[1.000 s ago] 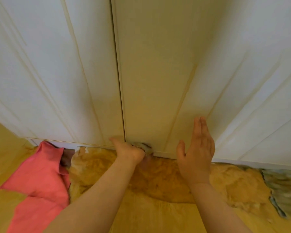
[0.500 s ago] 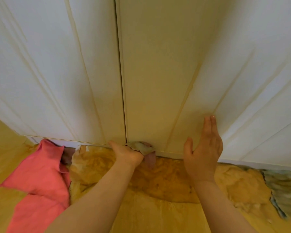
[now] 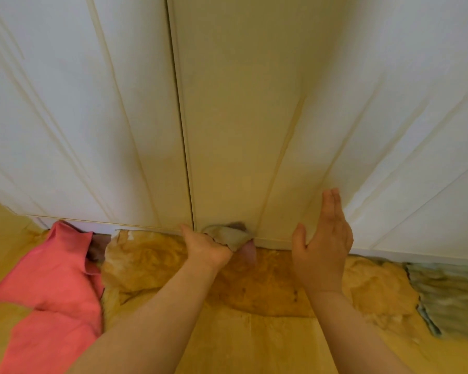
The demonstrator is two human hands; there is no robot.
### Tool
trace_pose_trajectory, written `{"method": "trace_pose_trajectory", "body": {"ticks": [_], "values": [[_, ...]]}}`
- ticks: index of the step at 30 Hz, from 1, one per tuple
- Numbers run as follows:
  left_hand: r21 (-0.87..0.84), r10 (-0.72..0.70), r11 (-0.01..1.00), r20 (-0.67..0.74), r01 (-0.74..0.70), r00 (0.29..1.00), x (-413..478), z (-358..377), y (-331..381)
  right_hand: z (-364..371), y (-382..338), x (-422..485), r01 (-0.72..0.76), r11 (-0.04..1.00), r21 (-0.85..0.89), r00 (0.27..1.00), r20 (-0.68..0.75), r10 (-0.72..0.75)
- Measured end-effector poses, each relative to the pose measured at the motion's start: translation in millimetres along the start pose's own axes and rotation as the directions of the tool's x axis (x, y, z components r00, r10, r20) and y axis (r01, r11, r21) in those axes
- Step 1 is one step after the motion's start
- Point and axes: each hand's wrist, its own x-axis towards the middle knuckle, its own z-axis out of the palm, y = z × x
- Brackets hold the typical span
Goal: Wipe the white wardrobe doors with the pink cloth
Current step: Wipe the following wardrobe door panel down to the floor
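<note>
White wardrobe doors (image 3: 254, 103) filled most of my feed, and the two leaves met at a dark vertical seam (image 3: 183, 130). An orange fuzzy blanket (image 3: 268, 287) lay along their base, with a flat yellow surface (image 3: 254, 349) nearer the camera. A big coral-pink fabric (image 3: 52, 287) lay on the floor at left, its top corner up against the bottom edge of the left leaf. A grey fuzzy patch (image 3: 449, 292) sat far right, beside the blanket. The right hand (image 3: 322, 249) was flat on the right leaf near its bottom, fingers straight and together, thumb spread, holding nothing. The left hand (image 3: 206, 247) was fisted round a wadded cloth (image 3: 227, 234), knuckles at the foot of the seam. That cloth read beige-grey with a pink tail hanging below the fist. It was pressed at the bottom edge of the right leaf, just right of the seam. I couldn't tell whether it matched the big pink fabric
</note>
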Motion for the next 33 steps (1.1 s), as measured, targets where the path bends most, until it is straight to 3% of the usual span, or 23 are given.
{"method": "trace_pose_trajectory", "body": {"ticks": [4,8,10,13,14,15,16,17,18,19,20,22,25,29,30,33], "values": [[0.108,-0.041,0.993,-0.104,0.052,0.994,-15,12,-16,6,-4,-1,-0.032,0.999,0.01,0.999,0.022,0.032],[0.257,0.145,0.963,-0.247,-0.079,0.958,-24,31,-2,0,-8,13,-0.047,0.997,0.057,0.998,-0.027,0.049],[0.329,0.273,0.921,-0.166,-0.208,0.947,-31,44,3,-8,-13,23,-0.052,0.994,0.097,0.997,-0.056,0.057],[0.54,0.517,0.717,0.013,-0.441,0.856,-46,58,-8,-14,-19,30,-0.069,0.99,0.124,0.994,-0.081,0.079],[0.542,0.597,0.647,0.078,-0.537,0.798,-59,61,-15,-16,-21,29,-0.073,0.989,0.126,0.993,-0.083,0.083],[0.576,0.681,0.509,0.184,-0.639,0.708,-71,65,-23,-19,-22,29,-0.067,0.99,0.125,0.993,-0.088,0.079],[0.601,0.732,0.275,0.375,-0.751,0.568,-81,69,-30,-19,-22,28,-0.07,0.99,0.123,0.993,-0.086,0.081],[0.525,0.715,-0.012,0.6,-0.851,0.36,-90,74,-35,-21,-22,28,-0.071,0.99,0.125,0.992,-0.094,0.083],[0.393,0.598,-0.261,0.783,-0.882,0.172,-88,78,-39,-23,-20,29,-0.072,0.99,0.123,0.991,-0.101,0.084],[0.332,0.454,-0.498,0.887,-0.801,0.086,-81,85,-37,-26,-18,30,-0.08,0.989,0.121,0.99,-0.108,0.093],[0.319,0.374,-0.681,0.925,-0.659,0.061,-66,89,-30,-27,-18,30,-0.086,0.989,0.119,0.989,-0.114,0.099],[0.297,0.302,-0.893,0.952,-0.338,0.038,-38,92,-24,-32,-16,29,-0.085,0.991,0.105,0.987,-0.126,0.098],[0.112,0.111,-0.991,0.994,-0.069,0.02,-13,76,-15,-39,-13,30,-0.066,0.993,0.094,0.989,-0.122,0.077],[-0.184,-0.187,-0.978,0.982,0.094,-0.021,-22,73,21,-46,-10,35,-0.079,0.99,0.12,0.985,-0.143,0.096],[-0.17,-0.176,-0.982,0.983,0.088,-0.062,-32,87,29,-46,-9,36,-0.084,0.989,0.124,0.984,-0.143,0.102],[0.046,0.047,-0.999,0.987,-0.008,-0.151,-51,121,28,-46,-6,39,-0.114,0.986,0.125,0.979,-0.152,0.133]]}}
